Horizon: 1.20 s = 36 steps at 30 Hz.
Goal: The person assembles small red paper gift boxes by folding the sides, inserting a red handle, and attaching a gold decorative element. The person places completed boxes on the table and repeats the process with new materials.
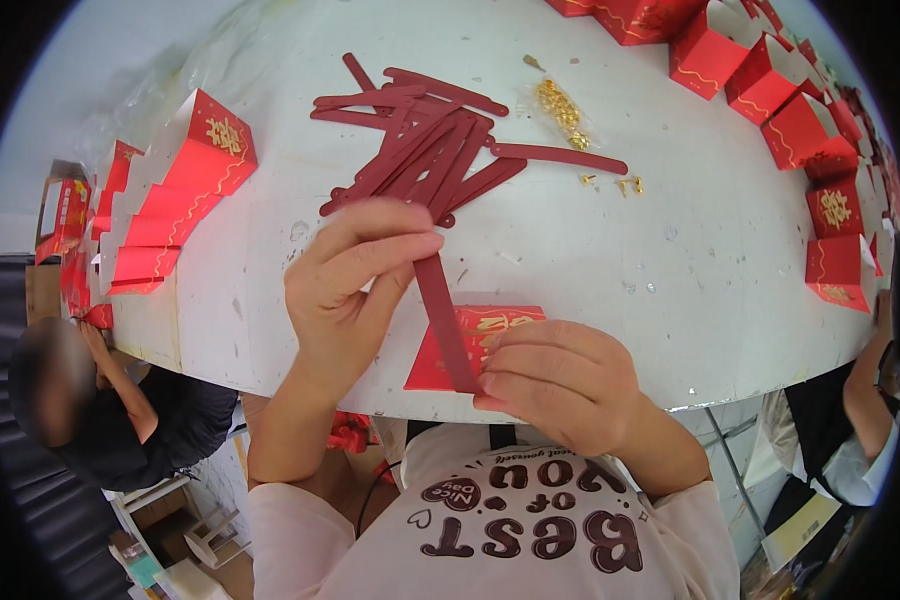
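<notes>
A dark red strip [443,315] is stretched between my two hands, tilted from upper left to lower right. My left hand [355,275] pinches its upper end between thumb and fingers. The lower end is in the closed fingers of my right hand [560,385]. Beneath the strip, near the table's front edge, lies a flat red box [425,362] with gold print, partly covered by my right hand. Just beyond my left hand is a loose pile of similar dark red strips [425,150], with rounded ends and small holes.
A clear bag of gold fasteners [562,112] lies beyond the pile, with loose gold fasteners [630,186] nearby. Opened red boxes stand in rows at left [175,200] and right [805,130] on the white table [670,290]. One person [120,400] sits at left, another's arm [875,385] shows at right.
</notes>
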Each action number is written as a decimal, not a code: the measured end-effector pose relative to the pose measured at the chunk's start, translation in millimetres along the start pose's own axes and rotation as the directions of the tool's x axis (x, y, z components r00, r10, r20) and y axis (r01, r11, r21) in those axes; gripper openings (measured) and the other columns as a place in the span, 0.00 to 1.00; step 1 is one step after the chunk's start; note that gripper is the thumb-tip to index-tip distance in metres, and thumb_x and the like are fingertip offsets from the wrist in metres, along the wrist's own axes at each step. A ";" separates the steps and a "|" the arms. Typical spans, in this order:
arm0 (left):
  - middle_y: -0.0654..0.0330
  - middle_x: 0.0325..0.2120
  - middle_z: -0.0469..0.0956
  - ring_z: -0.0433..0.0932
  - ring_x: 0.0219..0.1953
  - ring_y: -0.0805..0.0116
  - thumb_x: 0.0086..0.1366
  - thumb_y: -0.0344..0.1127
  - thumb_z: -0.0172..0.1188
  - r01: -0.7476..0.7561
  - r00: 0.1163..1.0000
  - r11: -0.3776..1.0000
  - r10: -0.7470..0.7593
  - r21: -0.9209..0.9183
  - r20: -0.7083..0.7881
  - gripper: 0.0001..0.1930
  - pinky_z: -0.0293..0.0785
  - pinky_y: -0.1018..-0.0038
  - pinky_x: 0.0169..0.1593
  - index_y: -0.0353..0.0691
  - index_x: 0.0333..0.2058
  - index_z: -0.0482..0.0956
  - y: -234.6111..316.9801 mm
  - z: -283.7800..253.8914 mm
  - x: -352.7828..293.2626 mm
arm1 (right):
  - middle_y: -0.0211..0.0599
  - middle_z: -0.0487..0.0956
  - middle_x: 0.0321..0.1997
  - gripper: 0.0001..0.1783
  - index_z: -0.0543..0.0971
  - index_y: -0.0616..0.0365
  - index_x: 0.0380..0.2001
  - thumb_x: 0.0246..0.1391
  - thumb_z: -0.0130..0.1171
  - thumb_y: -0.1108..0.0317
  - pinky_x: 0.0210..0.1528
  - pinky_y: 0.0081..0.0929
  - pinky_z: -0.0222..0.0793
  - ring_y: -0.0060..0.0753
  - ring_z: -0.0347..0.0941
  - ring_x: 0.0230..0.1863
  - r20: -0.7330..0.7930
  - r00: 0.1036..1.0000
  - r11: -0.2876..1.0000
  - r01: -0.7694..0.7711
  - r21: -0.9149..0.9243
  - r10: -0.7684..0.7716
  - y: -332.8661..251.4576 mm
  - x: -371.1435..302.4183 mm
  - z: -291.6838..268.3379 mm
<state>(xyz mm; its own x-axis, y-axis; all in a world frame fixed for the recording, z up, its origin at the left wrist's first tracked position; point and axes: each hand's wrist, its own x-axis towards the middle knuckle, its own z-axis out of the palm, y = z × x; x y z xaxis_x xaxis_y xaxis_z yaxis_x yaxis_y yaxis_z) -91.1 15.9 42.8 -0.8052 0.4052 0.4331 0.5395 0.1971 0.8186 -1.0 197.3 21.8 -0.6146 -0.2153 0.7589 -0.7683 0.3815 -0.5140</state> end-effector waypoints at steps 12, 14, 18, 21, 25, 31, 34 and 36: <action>0.54 0.24 0.81 0.77 0.30 0.64 0.50 0.21 0.64 0.397 0.890 0.885 -0.308 -0.241 0.336 0.05 0.73 0.74 0.34 0.32 0.29 0.82 28.3 -7.1 -25.6 | 0.31 0.76 0.30 0.13 0.79 0.59 0.26 0.32 0.65 0.67 0.27 0.25 0.64 0.29 0.71 0.28 -0.066 0.998 0.985 -0.027 -0.168 0.016 -2.3 -1.0 -3.1; 0.54 0.24 0.81 0.78 0.30 0.65 0.52 0.21 0.63 0.397 0.893 0.890 -0.318 -0.225 0.317 0.05 0.74 0.75 0.34 0.31 0.29 0.81 30.7 -6.7 -27.2 | 0.30 0.75 0.30 0.14 0.80 0.59 0.26 0.31 0.66 0.65 0.27 0.25 0.64 0.28 0.71 0.28 -0.072 0.996 0.989 -0.063 -0.137 0.053 -2.9 -1.3 -3.8; 0.53 0.25 0.81 0.78 0.28 0.69 0.54 0.21 0.61 0.499 0.859 0.839 -0.444 -0.219 0.256 0.04 0.74 0.76 0.33 0.30 0.30 0.81 39.9 -2.4 -24.5 | 0.27 0.75 0.29 0.14 0.80 0.57 0.25 0.31 0.67 0.64 0.29 0.26 0.62 0.27 0.71 0.29 -0.039 0.998 0.978 -0.047 -0.204 0.040 -4.1 0.6 -5.4; 0.53 0.25 0.81 0.77 0.25 0.72 0.55 0.21 0.60 0.540 0.839 0.802 -0.492 -0.253 0.233 0.04 0.74 0.78 0.32 0.30 0.30 0.81 40.3 3.8 -25.6 | 0.25 0.75 0.29 0.13 0.80 0.55 0.25 0.31 0.67 0.63 0.29 0.26 0.60 0.26 0.72 0.29 -0.032 0.998 0.973 -0.054 -0.224 0.048 -5.9 2.0 -6.9; 0.54 0.24 0.81 0.78 0.28 0.71 0.54 0.22 0.61 0.566 0.821 0.779 -0.503 -0.268 0.271 0.05 0.72 0.78 0.32 0.31 0.31 0.82 40.3 1.9 -27.0 | 0.25 0.74 0.29 0.13 0.79 0.54 0.24 0.31 0.67 0.63 0.29 0.26 0.57 0.26 0.71 0.28 -0.031 0.998 0.971 -0.067 -0.230 0.062 -7.5 3.2 -7.3; 0.54 0.33 0.81 0.77 0.39 0.62 0.48 0.25 0.61 0.206 0.906 0.970 -0.140 -0.127 0.400 0.11 0.68 0.70 0.43 0.36 0.34 0.83 37.6 -7.7 -23.7 | 0.28 0.74 0.29 0.15 0.78 0.56 0.26 0.31 0.67 0.63 0.29 0.27 0.59 0.28 0.70 0.27 -0.093 0.986 0.972 -0.156 -0.178 0.142 -4.4 -1.5 -3.4; 0.55 0.34 0.80 0.76 0.41 0.60 0.45 0.24 0.58 0.091 0.907 0.992 -0.044 -0.092 0.419 0.15 0.65 0.65 0.45 0.37 0.35 0.82 33.8 -9.7 -25.5 | 0.28 0.74 0.31 0.16 0.78 0.56 0.28 0.31 0.67 0.64 0.29 0.28 0.60 0.29 0.70 0.28 -0.084 0.971 0.962 -0.235 -0.137 0.225 -7.4 0.3 -2.7; 0.58 0.33 0.80 0.78 0.39 0.62 0.46 0.25 0.63 0.142 0.902 0.970 -0.045 -0.196 0.430 0.14 0.63 0.68 0.45 0.39 0.35 0.82 28.4 -10.3 -28.0 | 0.28 0.74 0.31 0.17 0.78 0.56 0.29 0.30 0.66 0.64 0.29 0.28 0.60 0.29 0.70 0.28 -0.045 0.974 0.963 -0.227 -0.146 0.223 -9.3 0.9 -3.9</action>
<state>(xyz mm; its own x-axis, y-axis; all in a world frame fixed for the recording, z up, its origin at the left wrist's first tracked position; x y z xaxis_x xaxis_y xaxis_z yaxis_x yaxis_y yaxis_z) -55.7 0.9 57.8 -0.6443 0.7404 0.1915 0.3607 0.0734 0.9298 6.2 197.0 28.8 -0.7616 -0.0839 0.6425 -0.5742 0.5471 -0.6091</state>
